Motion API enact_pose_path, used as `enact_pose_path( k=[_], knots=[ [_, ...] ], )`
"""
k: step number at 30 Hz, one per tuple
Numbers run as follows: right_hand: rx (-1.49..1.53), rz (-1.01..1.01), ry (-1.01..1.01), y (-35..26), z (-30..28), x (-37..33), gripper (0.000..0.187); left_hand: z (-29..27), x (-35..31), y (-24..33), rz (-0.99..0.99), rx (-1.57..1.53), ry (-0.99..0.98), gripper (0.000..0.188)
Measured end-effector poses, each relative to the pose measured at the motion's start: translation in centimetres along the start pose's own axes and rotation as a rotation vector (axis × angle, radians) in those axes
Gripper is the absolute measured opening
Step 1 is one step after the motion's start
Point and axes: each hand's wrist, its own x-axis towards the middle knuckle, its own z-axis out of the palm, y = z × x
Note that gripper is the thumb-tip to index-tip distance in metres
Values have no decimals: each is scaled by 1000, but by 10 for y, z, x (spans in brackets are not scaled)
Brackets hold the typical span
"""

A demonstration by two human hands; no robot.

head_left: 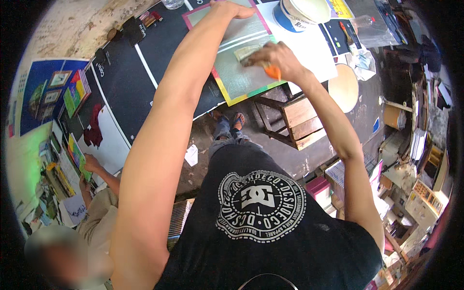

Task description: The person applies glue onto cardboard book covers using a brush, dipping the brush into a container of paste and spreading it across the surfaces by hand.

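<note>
My right hand [278, 60] is closed round a wide flat brush [271, 71] with an orange handle. Its pale bristles rest on a grey, wet-looking sheet [237, 83] with a border of pink, yellow and green. My left hand [234, 8] lies on the far part of that sheet, fingers stretched to the right and holding nothing. Beyond my right hand stands an open white and blue bucket [286, 20] with a pale filling. The sheet lies on a black tabletop [162, 63] crossed by white stripes, and its near corner reaches the table edge.
A wooden stool [304, 121] stands under the table's front edge. A second brush [347, 35] and a clear bottle [363, 21] lie right of the bucket. At left, another person's hand [92, 163] touches a colourful booklet [76, 153], near a dark red cloth [94, 129].
</note>
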Motion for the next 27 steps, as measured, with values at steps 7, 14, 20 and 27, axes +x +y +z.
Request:
enact_pose_path(
  k=[7,14,20,27],
  knots=[
    [50,60,-540,-14,-52,-46,31,2,-11,-15,-99,50,40,90],
    [-9,245,-452,17,-31,-75,27,10,-18,-10,-93,104,173,79],
    [598,382,12,-1,-90,-132,23,115,-101,-49,235,-243,1200,37],
    [755,934,541,-71,15,-16,29,232,-230,-9,127,-177,760,37]
  ],
)
